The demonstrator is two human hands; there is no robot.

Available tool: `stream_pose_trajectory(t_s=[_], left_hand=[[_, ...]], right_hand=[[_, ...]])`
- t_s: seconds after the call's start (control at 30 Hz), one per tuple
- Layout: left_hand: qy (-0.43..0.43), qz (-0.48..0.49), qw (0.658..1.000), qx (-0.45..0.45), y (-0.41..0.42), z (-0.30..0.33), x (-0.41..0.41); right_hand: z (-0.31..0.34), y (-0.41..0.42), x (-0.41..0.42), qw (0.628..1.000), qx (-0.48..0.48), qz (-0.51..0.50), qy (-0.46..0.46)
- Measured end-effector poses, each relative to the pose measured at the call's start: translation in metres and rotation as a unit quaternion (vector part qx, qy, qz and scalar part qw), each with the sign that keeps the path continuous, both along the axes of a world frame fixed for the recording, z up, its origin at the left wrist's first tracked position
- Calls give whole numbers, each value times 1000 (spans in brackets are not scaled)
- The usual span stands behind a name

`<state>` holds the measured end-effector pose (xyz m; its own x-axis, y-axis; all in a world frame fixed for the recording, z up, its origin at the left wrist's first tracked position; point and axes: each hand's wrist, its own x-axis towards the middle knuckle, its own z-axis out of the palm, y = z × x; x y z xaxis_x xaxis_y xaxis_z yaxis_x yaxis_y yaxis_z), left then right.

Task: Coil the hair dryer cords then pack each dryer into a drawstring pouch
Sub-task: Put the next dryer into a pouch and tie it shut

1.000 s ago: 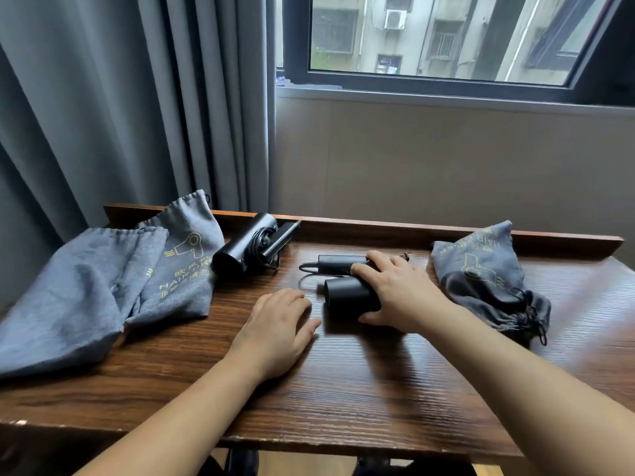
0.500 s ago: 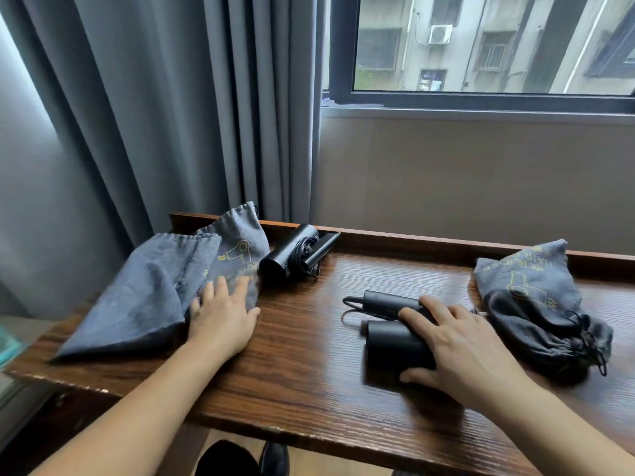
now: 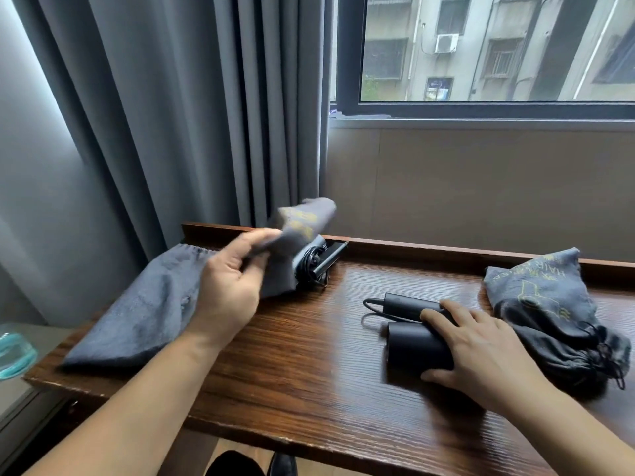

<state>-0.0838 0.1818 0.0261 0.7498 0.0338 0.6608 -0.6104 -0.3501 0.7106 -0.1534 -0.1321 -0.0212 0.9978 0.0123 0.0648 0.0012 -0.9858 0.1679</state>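
Motion-blurred lifted pouch (image 3: 302, 225) over half-hidden far dryer (image 3: 318, 262); print unreadable.

"HAIR" in yellow print on the right-hand pouch (image 3: 543, 300), remaining letters unclear, lifted pouch (image 3: 299, 231) print blurred

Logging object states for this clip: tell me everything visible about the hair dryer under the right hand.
The hair dryer is matte black, apparently plastic, with a round barrel lying on its side and the handle folded alongside behind it. A thin black cord loops out of the handle's left end. It rests on the wooden table, with the right hand laid over its right part.
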Motion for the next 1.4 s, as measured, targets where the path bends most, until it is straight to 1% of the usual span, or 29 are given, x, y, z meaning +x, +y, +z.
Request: stream_pose_trajectory(t_s=[0.07, 0.1, 0.13, 0.17, 0.2, 0.27, 0.33, 0.4, 0.43, 0.5, 0.53, 0.57, 0.6, 0.63, 0.67, 0.7, 0.77, 0.87, 0.93, 1.0, 1.07, 1.1, 1.17, 1.23, 1.3, 1.33, 1.4], left_hand=[[-33, -124, 989, 74, -7, -7, -11], [-54, -176, 973, 136, -6, -14, -11], [-70, -209, 953, 207, -2, -24, -7], [-73, -218, 935, 269, 6, -36, 0], [-54, -206, 924, 319, 15, -48, 10], [26, -141, 915, 378, 36, -71, 26], [94, -40, 907, 409, 53, -88, 39], [129, 63, 886, 440, 56, -93, 42], [127, 91, 883, 442, 51, -94, 40], [64, 90, 897, 429, 31, -93, 31], [33, 54, 906, 418, 17, -90, 22], [27, -1, 909, 416, 1, -88, 14], [37, -55, 902, 427, -13, -86, 6], [56, -92, 886, 451, -25, -87, 2], [68, -113, 867, 480, -34, -92, 1], [64, -125, 857, 495, -40, -97, 2], [55, -150, 864, 477, -41, -104, 6], [37, -162, 891, 422, -29, -103, 4], [13, -161, 905, 394, -22, -95, -1], [-6, -160, 920, 358, -20, -85, -4], [-24, -178, 931, 317, -19, -74, -6], [-27, -198, 931, 304, -19, -69, -6], [-20, -244, 923, 298, -17, -62, -9], [-8, -256, 917, 307, -12, -60, -9], [20, -209, 915, 343, 1, -68, -8], [46, -182, 904, 384, 11, -74, -5], [97, -127, 863, 479, 34, -86, 3]], right_hand=[[2, -4, -1, 1000, 6, -10, -2], [2, -6, 0, 1000, 8, -15, -6], [3, -9, -1, 1000, 9, -21, -10], [4, -12, 0, 999, 13, -27, -12], [4, -15, -1, 999, 16, -34, -12], [3, -19, -1, 999, 20, -41, -11], [2, -22, -1, 999, 25, -45, -10], [0, -24, 1, 999, 26, -45, -9], [0, -25, 2, 999, 27, -45, -7], [-2, -25, 3, 998, 30, -49, -4], [-2, -25, 3, 998, 31, -49, -4], [-3, -25, 3, 998, 32, -49, -3], [-4, -26, 4, 998, 34, -48, -3], [-5, -27, 4, 998, 37, -48, -4], [-5, -29, 4, 998, 41, -48, -7], [-6, -30, 3, 998, 45, -49, -10], [-8, -33, 2, 998, 42, -53, -10], [-9, -34, 2, 998, 28, -51, -9], [-8, -29, 4, 998, 37, 8, -40], [-13, -17, 7, 989, 30, 130, -65], [-22, 2, 10, 966, 1, 245, -76], [-29, 10, 12, 956, -4, 280, -84], [-41, 22, 15, 946, 12, 311, -89], [-48, 28, 16, 944, 43, 316, -81], [-50, 30, 15, 944, 75, 313, -78], [-49, 30, 13, 943, 97, 311, -75], [-46, 30, 9, 941, 133, 305, -60]])
